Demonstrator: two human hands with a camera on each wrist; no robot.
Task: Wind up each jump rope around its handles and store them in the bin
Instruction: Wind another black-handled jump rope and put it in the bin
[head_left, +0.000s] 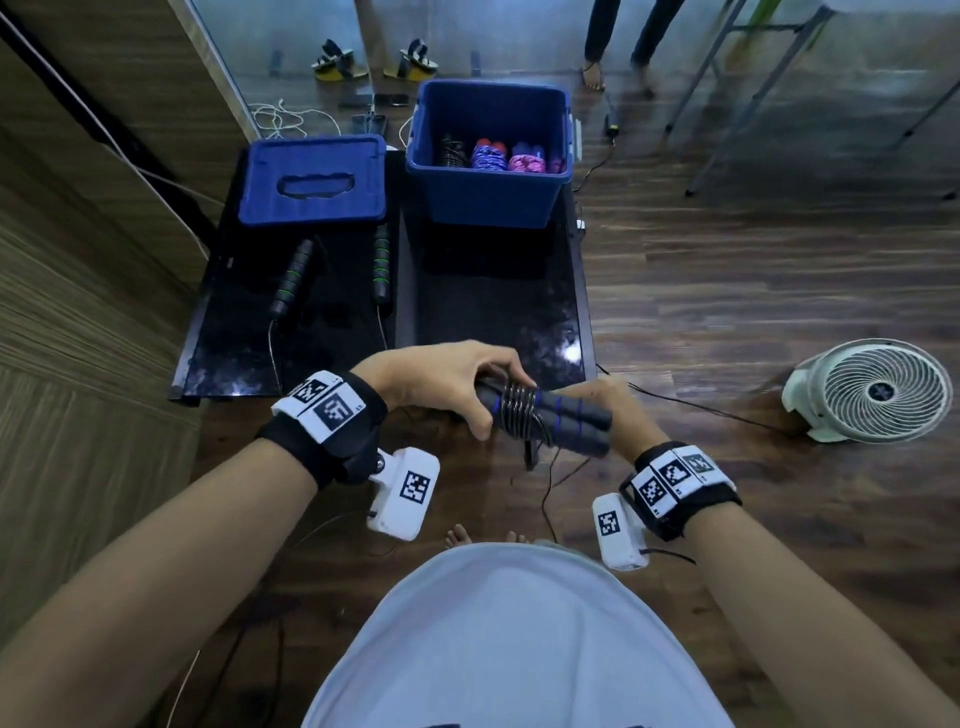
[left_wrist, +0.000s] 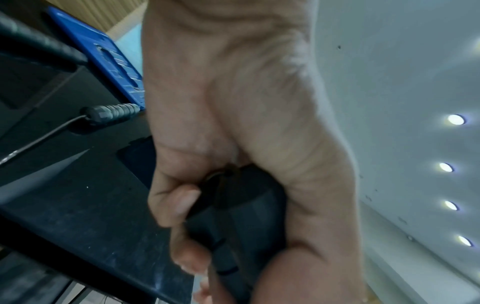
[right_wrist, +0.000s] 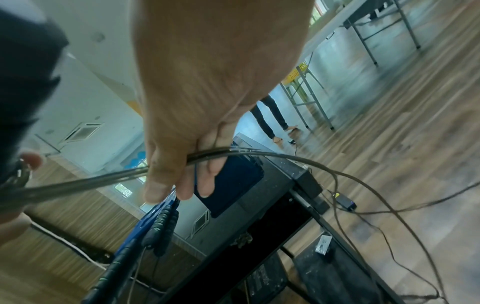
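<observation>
My left hand (head_left: 441, 384) grips paired handles (head_left: 550, 421), long axis pointing right. My right hand (head_left: 618, 410), at their right end, pinches loose cord (right_wrist: 233, 153). Bin (head_left: 488, 205) straight ahead, beyond both hands.

White fan (head_left: 878, 391) on wood floor at three o'clock; yellow-soled sandals (head_left: 376, 61) at twelve o'clock.

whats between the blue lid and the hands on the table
In the head view, a jump rope with green-banded handles, still unwound, lies on the black table between the blue lid and the hands.
</observation>
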